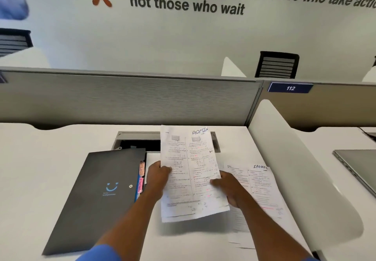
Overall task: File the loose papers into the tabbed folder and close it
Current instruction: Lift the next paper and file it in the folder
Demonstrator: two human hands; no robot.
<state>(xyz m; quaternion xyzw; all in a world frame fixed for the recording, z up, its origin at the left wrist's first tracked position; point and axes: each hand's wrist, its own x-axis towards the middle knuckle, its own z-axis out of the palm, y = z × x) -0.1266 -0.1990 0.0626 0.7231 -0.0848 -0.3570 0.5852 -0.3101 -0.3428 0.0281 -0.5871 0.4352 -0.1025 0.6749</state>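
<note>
A printed sheet marked "ADMIN" [191, 171] is held up above the desk. My left hand [157, 176] grips its left edge and my right hand [227, 187] grips its lower right edge. A dark grey folder [97, 197] with a blue smiley lies shut on the desk to the left. Coloured tabs [141, 176] reading "ADMIN" and "FINANCE" stick out of its right side. More loose papers, the top one marked "SPORTS" [261, 185], lie on the desk to the right, partly under my right hand.
A cable cut-out [138, 141] opens in the white desk [40, 159] behind the folder. A grey partition [126, 98] closes the back. A curved white divider [295, 159] stands on the right, with a laptop [358, 165] beyond it.
</note>
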